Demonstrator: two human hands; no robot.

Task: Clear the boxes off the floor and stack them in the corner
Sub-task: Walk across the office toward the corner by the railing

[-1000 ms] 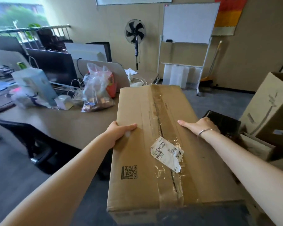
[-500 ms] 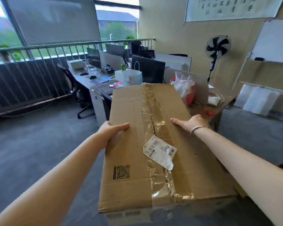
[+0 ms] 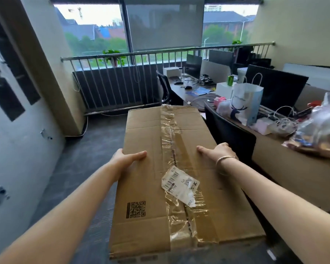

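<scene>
A long, flat cardboard box (image 3: pixel 181 180) is held up off the floor in front of the person, its top face level and its far end pointing toward the window railing (image 3: pixel 141 54). The brown corrugated top is closed; what is inside cannot be seen. A wrinkled strip of clear tape (image 3: pixel 171 134) runs down its middle seam, a torn white shipping label (image 3: pixel 179 184) sits crooked on the tape, and a black QR code (image 3: pixel 136 209) is printed near the close left corner. The left hand (image 3: pixel 125 160) grips the box's left edge, thumb flat on top and the fingers wrapped under out of sight. The right hand (image 3: pixel 216 152), with a thin metal bracelet (image 3: pixel 226 159) at the wrist, grips the right edge the same way. Below lies dark grey carpet floor (image 3: pixel 88 149). To the right stands a worktop (image 3: pixel 293 161) carrying a pale blue paper bag (image 3: pixel 246 102) with string handles and a deer print, a crinkled clear plastic bag (image 3: pixel 320 130) stuffed with colourful packets, a tangle of white cables (image 3: pixel 282 121), a green can (image 3: pixel 231 80) and dark monitors (image 3: pixel 274 86).
</scene>
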